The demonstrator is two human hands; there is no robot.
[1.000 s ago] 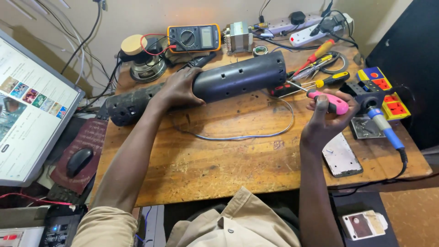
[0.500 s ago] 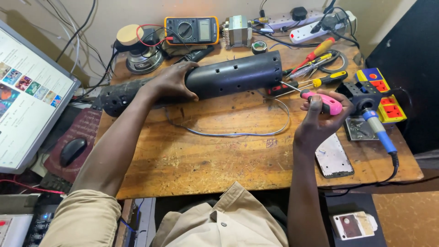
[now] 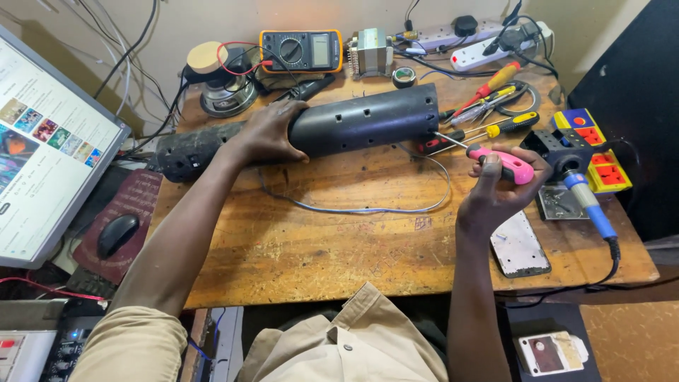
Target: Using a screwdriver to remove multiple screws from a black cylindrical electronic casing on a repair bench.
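Step in hand, by my read: driving or backing out screw at right end of black tube housing (image 3: 361,122). Left hand (image 3: 267,133) clamped over tube mid-body, pinning it flat on wooden bench (image 3: 318,247), far-centre. Right hand (image 3: 498,191) closed around pink-handled screwdriver (image 3: 495,159), shaft angled up-left, tip at tube's right end; contact not clear. Next move likely needs tip seated square, tube kept from rolling. Tube left of right hand, near.

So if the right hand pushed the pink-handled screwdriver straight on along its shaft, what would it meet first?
Probably the open end of the black perforated plastic tube. The right hand aims the pink-handled screwdriver up-left, and its tip sits just at that end, though depth is unclear.
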